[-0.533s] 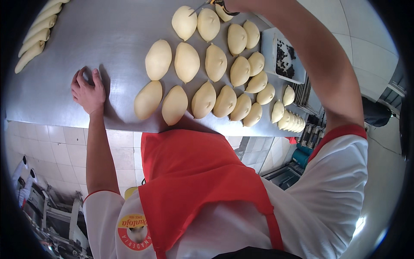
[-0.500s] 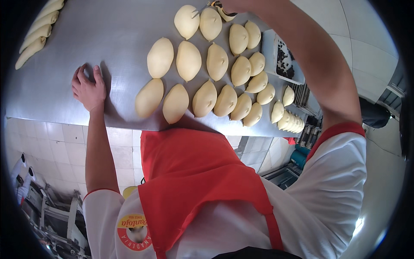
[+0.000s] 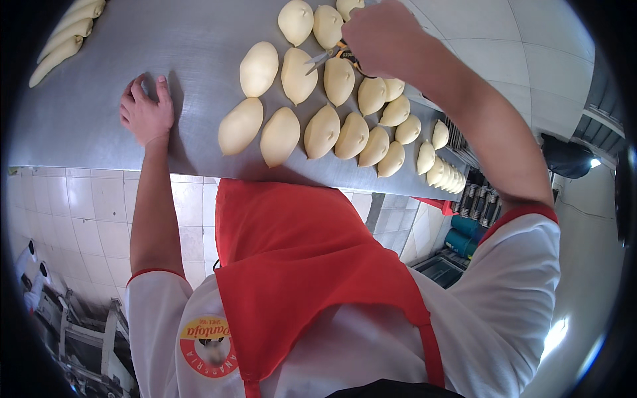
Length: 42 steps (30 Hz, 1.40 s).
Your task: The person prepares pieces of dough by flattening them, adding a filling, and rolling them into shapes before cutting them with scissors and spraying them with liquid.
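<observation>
My right hand [image 3: 381, 38] is closed around the dark handles of a pair of scissors [image 3: 320, 60]. The slightly parted blades point left, with their tips over an oval dough piece [image 3: 297, 79] in the middle row. From this view I cannot tell whether the tips touch the dough. Several dough pieces to the right, such as this one [image 3: 339, 83], have a small raised nick on top; those at the left, like this one [image 3: 241, 126], look smooth. My left hand [image 3: 147, 109] rests on the metal table [image 3: 199, 40], fingers spread and holding nothing.
Long dough rolls [image 3: 56, 61] lie at the table's far left corner. Smaller dough pieces [image 3: 438, 174] line up near the right end. Beyond that end are stacked dark metal racks or trays [image 3: 478, 202]. My red apron [image 3: 298, 245] meets the front edge.
My right hand has brought the scissors nearer, from the far row to the middle row. The whole view has shifted slightly, so the table sits higher. My left hand stays on the table.
</observation>
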Motion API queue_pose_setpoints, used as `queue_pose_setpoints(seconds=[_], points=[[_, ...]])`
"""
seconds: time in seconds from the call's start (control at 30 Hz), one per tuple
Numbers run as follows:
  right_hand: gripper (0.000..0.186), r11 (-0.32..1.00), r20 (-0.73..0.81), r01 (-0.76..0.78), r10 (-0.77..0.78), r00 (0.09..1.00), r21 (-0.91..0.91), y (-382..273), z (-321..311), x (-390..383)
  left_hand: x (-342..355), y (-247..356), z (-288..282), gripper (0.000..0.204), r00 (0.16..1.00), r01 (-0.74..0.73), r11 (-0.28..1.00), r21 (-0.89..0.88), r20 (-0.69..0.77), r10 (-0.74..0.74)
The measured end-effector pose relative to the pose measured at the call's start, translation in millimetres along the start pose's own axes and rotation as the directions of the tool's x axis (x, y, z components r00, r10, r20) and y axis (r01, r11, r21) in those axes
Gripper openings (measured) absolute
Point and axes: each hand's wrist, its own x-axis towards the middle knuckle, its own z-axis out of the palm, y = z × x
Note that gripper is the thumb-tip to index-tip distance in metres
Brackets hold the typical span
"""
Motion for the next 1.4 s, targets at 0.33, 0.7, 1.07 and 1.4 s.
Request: queue_pose_setpoints(seconds=[0.33, 0.7, 1.07, 1.4], points=[[0.016, 0.997, -0.062, -0.066, 0.069, 0.996, 0.047, -33.2, 8.2, -26.4, -2.0, -3.5, 0.1, 0.069, 0.999, -0.035, 0.998, -0.044, -0.029, 0.033], [0.005, 0.976, 0.101, -0.056, 0.035, 0.994, 0.210, -122.1, -9.2, -80.4, -5.8, -7.6, 1.2, 0.068, 0.995, -0.088, 0.988, -0.130, -0.053, 0.082], [0.018, 0.968, 0.201, -0.158, 0.117, 0.973, 0.197, -121.5, -67.9, -79.5, -5.1, -11.4, 0.7, 0.066, 0.994, -0.101, 0.985, -0.142, -0.049, 0.095], [0.008, 0.955, 0.093, -0.066, 0.041, 0.995, 0.287, -147.2, -32.7, -19.0, -4.5, -7.0, -3.1, 0.065, 0.995, -0.097, 0.972, -0.214, -0.051, 0.088]])
